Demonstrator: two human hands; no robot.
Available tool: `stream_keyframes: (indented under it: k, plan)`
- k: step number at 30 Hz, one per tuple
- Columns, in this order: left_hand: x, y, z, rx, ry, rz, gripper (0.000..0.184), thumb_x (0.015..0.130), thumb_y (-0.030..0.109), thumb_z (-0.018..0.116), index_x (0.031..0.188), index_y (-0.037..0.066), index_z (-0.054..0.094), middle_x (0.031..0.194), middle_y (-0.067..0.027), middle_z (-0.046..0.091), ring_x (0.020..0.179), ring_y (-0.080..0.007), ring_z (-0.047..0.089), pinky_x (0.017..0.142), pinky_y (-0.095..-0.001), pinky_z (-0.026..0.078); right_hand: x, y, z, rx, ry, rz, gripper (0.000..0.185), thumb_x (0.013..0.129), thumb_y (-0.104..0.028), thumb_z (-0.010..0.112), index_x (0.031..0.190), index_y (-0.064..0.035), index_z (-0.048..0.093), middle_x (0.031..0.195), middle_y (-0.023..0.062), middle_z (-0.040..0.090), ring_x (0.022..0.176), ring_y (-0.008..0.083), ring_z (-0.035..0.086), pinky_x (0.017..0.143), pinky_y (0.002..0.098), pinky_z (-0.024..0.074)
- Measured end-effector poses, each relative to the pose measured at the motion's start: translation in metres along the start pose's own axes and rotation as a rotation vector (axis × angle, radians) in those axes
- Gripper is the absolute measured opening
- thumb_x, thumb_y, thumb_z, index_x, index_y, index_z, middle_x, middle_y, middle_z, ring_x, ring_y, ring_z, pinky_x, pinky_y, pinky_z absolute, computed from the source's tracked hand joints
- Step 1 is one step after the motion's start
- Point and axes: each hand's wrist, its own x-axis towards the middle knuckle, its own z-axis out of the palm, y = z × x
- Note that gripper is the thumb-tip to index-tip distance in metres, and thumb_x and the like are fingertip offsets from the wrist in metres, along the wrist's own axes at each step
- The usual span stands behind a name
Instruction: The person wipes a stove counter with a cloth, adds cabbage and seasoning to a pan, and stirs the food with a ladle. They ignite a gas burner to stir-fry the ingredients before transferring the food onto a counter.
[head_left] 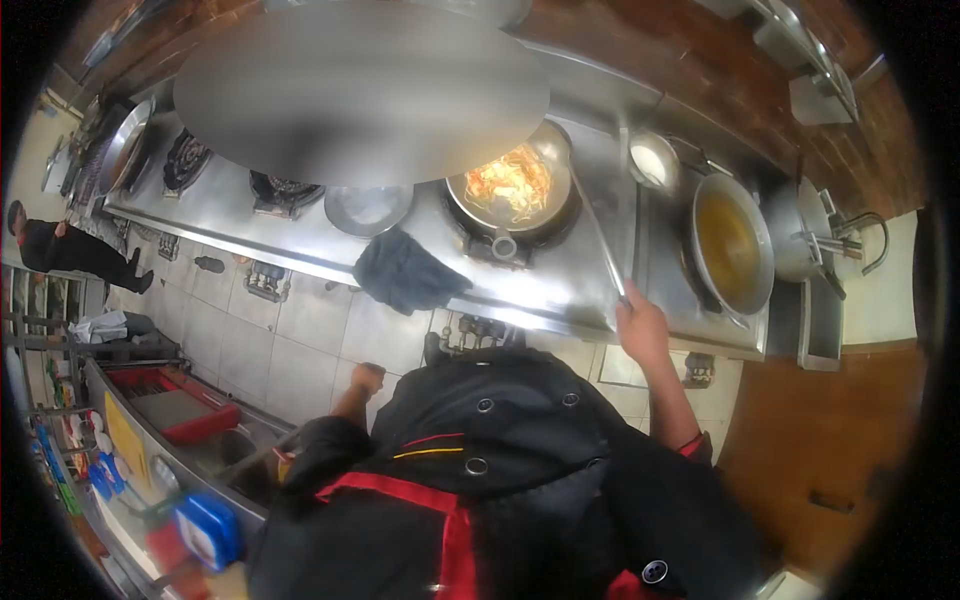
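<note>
My right hand [642, 325] is closed round the handle of a long metal ladle [597, 225], whose bowl end rests at the right rim of a wok [505, 190]. Noodles with orange and pale pieces [515, 182] lie in that wok, which sits on a burner. My left hand [368, 378] hangs in front of the counter, away from the wok, its fingers curled; whether it holds anything is too small to tell. A dark cloth [408, 272] drapes over the counter's front edge, left of the wok.
Right of the wok are a bowl of white stuff [652, 160], a large pan of yellow liquid [728, 245] and a tall pot [800, 230]. An empty-looking pan [368, 208] sits left. Another person [75, 250] stands far left. A blurred oval hides the upper middle.
</note>
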Motion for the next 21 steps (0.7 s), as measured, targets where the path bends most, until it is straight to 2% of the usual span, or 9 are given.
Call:
stream_keyframes:
  k: [2,4,9,11,12,14,15,18,21]
  plan:
    - [-0.003,0.001,0.005,0.005,-0.125,-0.071,0.019,0.071,0.019,0.067,0.088,0.009,0.067,0.092,-0.0115,0.068,0.092,-0.0296,0.064,0.075,-0.0415,0.051,0.001,-0.002,-0.001,-0.126,0.028,0.035,0.044,0.084,-0.019,0.06,0.125,-0.0039,0.055,0.092,0.0193,0.067,0.087,0.0335,0.066,0.078,0.038,0.0502]
    - [-0.009,-0.001,0.014,-0.018,-0.031,-0.035,0.017,0.072,0.019,0.067,0.086,0.008,0.067,0.09,-0.0116,0.068,0.089,-0.0295,0.064,0.073,-0.0412,0.051,0.005,0.009,-0.001,0.118,-0.069,-0.055,0.044,0.084,-0.019,0.061,0.125,-0.0036,0.055,0.091,0.0188,0.067,0.083,0.0324,0.066,0.076,0.0376,0.0504]
    - [-0.022,-0.001,0.03,-0.034,0.026,-0.059,0.015,0.074,0.018,0.066,0.083,0.007,0.068,0.085,-0.0116,0.069,0.083,-0.0298,0.065,0.07,-0.0409,0.051,0.0,0.014,-0.004,0.05,-0.001,-0.144,0.044,0.085,-0.018,0.062,0.124,-0.0019,0.055,0.09,0.0166,0.068,0.078,0.0297,0.066,0.072,0.0363,0.051]
    - [-0.024,-0.004,0.036,-0.569,0.106,-0.232,0.014,0.075,0.017,0.064,0.083,0.006,0.068,0.085,-0.0117,0.069,0.084,-0.0306,0.065,0.071,-0.0415,0.051,0.008,0.019,0.007,-0.063,0.068,-0.175,0.044,0.085,-0.017,0.062,0.125,-0.0006,0.054,0.089,0.0156,0.068,0.076,0.0272,0.067,0.071,0.0353,0.0513]
    - [-0.025,-0.003,0.032,-0.752,0.144,-0.291,0.014,0.075,0.016,0.064,0.083,0.006,0.068,0.084,-0.0117,0.069,0.084,-0.0309,0.065,0.072,-0.0417,0.051,0.018,0.034,0.023,0.159,0.063,-0.177,0.04,0.085,-0.016,0.061,0.121,-0.0001,0.056,0.084,0.0136,0.067,0.071,0.0236,0.065,0.066,0.034,0.0512]
    - [-0.046,0.012,0.005,-1.23,0.201,-0.76,0.017,0.076,0.017,0.062,0.088,0.004,0.067,0.086,-0.0134,0.068,0.086,-0.03,0.064,0.073,-0.0396,0.051,0.019,0.036,0.025,0.374,0.024,-0.187,0.035,0.085,-0.015,0.06,0.117,0.0005,0.057,0.08,0.0117,0.066,0.065,0.02,0.064,0.06,0.0327,0.0511]
    - [-0.031,-0.016,0.056,-0.922,0.356,-0.547,0.024,0.079,0.019,0.062,0.095,0.002,0.066,0.09,-0.0153,0.068,0.084,-0.0279,0.064,0.073,-0.0358,0.05,0.013,0.013,0.014,0.482,-0.15,-0.041,0.031,0.085,-0.013,0.059,0.113,0.0002,0.056,0.075,0.0099,0.063,0.059,0.0169,0.061,0.054,0.0305,0.049]
    - [-0.068,-0.01,0.016,-1.287,0.609,-0.781,0.029,0.084,0.02,0.062,0.106,0.001,0.064,0.105,-0.0171,0.067,0.096,-0.0282,0.064,0.082,-0.0352,0.05,0.017,-0.008,0.028,0.667,-0.347,0.096,0.024,0.084,-0.01,0.058,0.106,-0.0007,0.054,0.069,0.0069,0.058,0.049,0.0131,0.055,0.044,0.0274,0.0438]
    - [-0.144,0.027,-0.067,-1.204,0.933,-0.867,0.032,0.086,0.024,0.061,0.108,0.001,0.064,0.104,-0.0167,0.067,0.097,-0.0295,0.064,0.084,-0.0372,0.05,0.029,-0.02,0.034,0.775,-0.458,0.13,0.025,0.081,-0.005,0.055,0.105,-0.0002,0.05,0.065,0.0058,0.054,0.042,0.0137,0.051,0.036,0.0273,0.0395]
